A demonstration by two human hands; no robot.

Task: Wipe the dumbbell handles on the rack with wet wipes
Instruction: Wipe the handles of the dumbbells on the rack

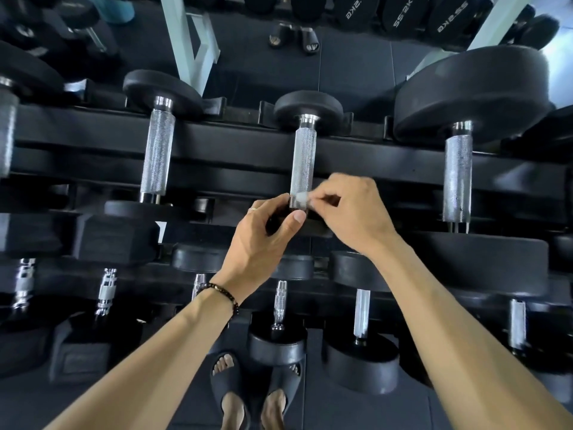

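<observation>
A black dumbbell rack [248, 144] runs across the view with several dumbbells on its top tier. The middle dumbbell's knurled silver handle [304, 159] points toward me. At its near end sits a small white wet wipe [301, 200]. My right hand [350, 212] pinches the wipe against the handle from the right. My left hand [263, 237] curls round the near end of the same dumbbell from the left, thumb up beside the wipe. The dumbbell's near head is mostly hidden behind my hands.
Neighbouring handles stand at left [158, 150] and right [458, 175] on the top tier. A lower tier holds smaller dumbbells [279, 336]. My feet in dark slides [248, 395] are on the floor. Another pair of slides [293, 38] lies beyond the rack.
</observation>
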